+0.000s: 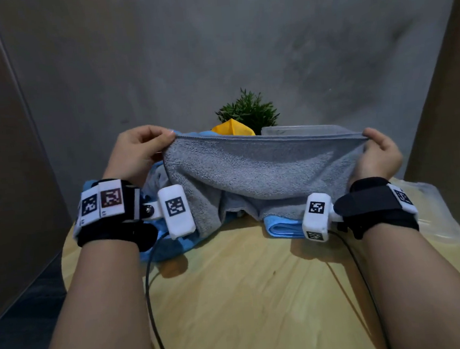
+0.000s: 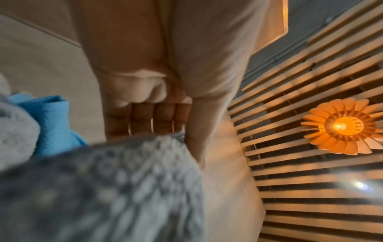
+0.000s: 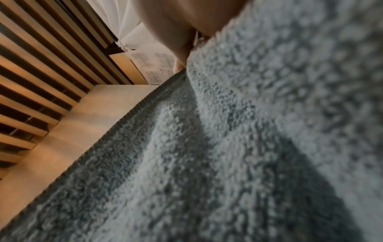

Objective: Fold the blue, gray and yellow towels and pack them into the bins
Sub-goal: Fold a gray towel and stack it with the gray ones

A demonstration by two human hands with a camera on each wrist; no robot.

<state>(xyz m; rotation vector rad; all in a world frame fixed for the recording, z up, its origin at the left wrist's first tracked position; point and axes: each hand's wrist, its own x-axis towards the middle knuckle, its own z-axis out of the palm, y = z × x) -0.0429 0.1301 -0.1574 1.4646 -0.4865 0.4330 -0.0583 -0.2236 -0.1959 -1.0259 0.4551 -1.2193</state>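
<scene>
In the frame's centre, the left hand and right hand are pinching the top corners of the fluffy gray terry towel, holding it spread above the crumpled blue cloth towel. The yellow towel and clear plastic bin are waiting behind; nothing looks folded or packed.

Bare forearms; black wrist straps, white camera modules with black square-pattern tags, black cables.

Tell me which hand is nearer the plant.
Left. The left hand pinches the gray towel's corner just left of and below the plant; the right hand holds the far corner, farther away.
</scene>
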